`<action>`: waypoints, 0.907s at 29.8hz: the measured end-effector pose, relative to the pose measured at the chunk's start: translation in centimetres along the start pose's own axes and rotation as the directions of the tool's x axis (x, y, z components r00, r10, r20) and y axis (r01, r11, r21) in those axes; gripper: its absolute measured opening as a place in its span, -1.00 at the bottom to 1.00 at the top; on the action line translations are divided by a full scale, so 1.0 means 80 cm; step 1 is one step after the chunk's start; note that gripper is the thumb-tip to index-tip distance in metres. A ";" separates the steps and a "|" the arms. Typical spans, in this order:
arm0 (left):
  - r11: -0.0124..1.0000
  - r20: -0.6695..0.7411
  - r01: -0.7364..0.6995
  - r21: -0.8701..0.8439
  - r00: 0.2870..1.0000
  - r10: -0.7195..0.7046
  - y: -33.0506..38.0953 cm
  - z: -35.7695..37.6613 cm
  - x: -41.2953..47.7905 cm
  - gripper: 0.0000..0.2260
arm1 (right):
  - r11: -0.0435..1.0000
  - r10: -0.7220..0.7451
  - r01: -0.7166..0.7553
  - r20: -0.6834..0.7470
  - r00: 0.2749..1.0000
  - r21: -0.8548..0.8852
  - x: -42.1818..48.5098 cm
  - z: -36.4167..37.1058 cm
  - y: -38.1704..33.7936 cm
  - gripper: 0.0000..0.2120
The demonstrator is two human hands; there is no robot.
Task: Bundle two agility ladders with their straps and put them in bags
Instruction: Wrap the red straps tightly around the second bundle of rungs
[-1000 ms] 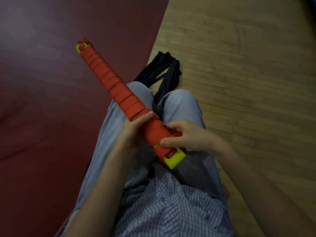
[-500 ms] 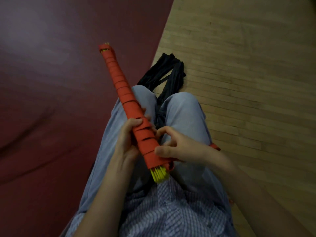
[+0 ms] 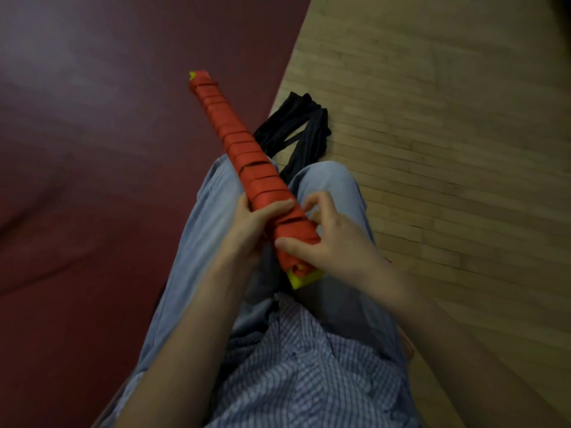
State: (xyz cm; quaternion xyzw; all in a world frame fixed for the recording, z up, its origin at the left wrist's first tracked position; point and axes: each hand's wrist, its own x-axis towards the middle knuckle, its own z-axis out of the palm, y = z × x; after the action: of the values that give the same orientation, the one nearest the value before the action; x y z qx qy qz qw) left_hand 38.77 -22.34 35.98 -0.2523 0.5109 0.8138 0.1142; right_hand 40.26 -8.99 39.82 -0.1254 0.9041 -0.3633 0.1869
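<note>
A bundled agility ladder (image 3: 241,149), yellow rungs wound tightly in an orange strap, slants over my lap from the far left down to my belly. My left hand (image 3: 253,223) grips the bundle from the left near its lower end, thumb across the top. My right hand (image 3: 327,239) pinches the orange strap at the lower end, thumb on the wrap and fingers curled behind it. Yellow rung ends (image 3: 304,278) stick out below my right hand. A black bag (image 3: 296,128) lies crumpled on the floor beyond my knees.
I sit with my jeans-clad legs (image 3: 327,183) along the seam between a dark red mat (image 3: 92,149) on the left and a wooden floor (image 3: 432,118) on the right. The black bag lies across that seam.
The bundle has turned in my hands and its far end has swung from left toward the middle. My right hand has shifted along the lower end of the strap.
</note>
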 end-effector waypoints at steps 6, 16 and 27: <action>0.993 0.191 0.082 -0.081 0.979 -0.065 -0.007 -0.020 -0.009 -0.50 | 0.779 0.151 -0.371 0.422 0.894 0.506 0.009 0.027 0.032 -0.53; 0.995 -0.160 0.081 0.061 0.985 -0.070 -0.003 -0.008 -0.013 -0.84 | 0.925 0.032 -0.004 0.067 0.997 -0.380 -0.013 0.044 -0.029 -0.54; 0.971 0.004 0.169 -0.171 0.985 -0.170 -0.003 -0.032 -0.011 -0.95 | 0.969 -0.204 0.152 0.289 0.935 0.193 -0.003 0.006 0.012 -0.28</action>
State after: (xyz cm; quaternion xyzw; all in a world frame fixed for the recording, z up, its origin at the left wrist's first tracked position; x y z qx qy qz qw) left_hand 40.35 -24.42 35.38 -0.3081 0.4165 0.8405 0.1586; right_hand 40.62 -8.51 38.94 -0.2457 0.8151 -0.4298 0.3010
